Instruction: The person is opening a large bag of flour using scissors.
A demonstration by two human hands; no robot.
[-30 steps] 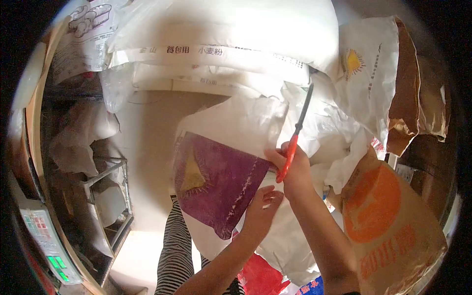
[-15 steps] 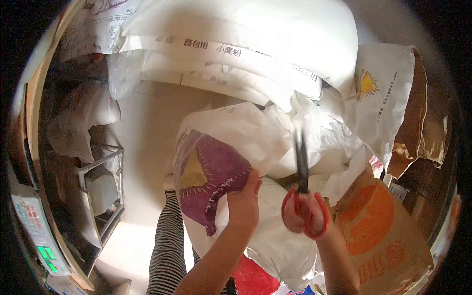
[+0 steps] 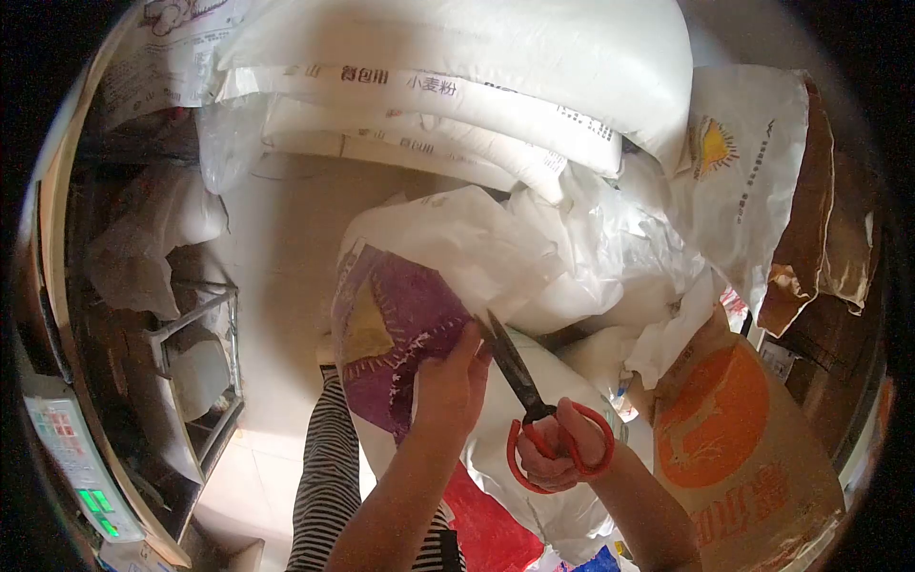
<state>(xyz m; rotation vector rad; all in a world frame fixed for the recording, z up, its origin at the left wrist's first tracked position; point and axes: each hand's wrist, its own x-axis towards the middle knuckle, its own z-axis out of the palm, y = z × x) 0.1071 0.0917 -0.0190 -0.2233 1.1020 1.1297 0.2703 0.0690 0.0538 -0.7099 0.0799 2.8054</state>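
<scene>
My left hand (image 3: pixel 450 389) grips the edge of a white bag (image 3: pixel 457 229) with a purple and yellow print, at the centre of the view. In my right hand (image 3: pixel 572 448) are scissors (image 3: pixel 519 374) with red handles and dark blades. The blades look closed, and their tips point up and left, close beside the fingers of my left hand. Another white sack (image 3: pixel 515 458) lies beneath both hands. Whether the blades touch the bag I cannot tell.
Full white flour sacks (image 3: pixel 457 48) are stacked ahead. A brown paper sack (image 3: pixel 753 448) with an orange circle stands at the right. To the left are a metal-framed rack (image 3: pixel 195 381) and a scale with green digits (image 3: pixel 76 467). Red packaging (image 3: pixel 486 524) lies below.
The scissors have moved down and left, and their blades have turned from upright to leaning left towards my left hand. My left hand has shifted slightly left, still on the bag.
</scene>
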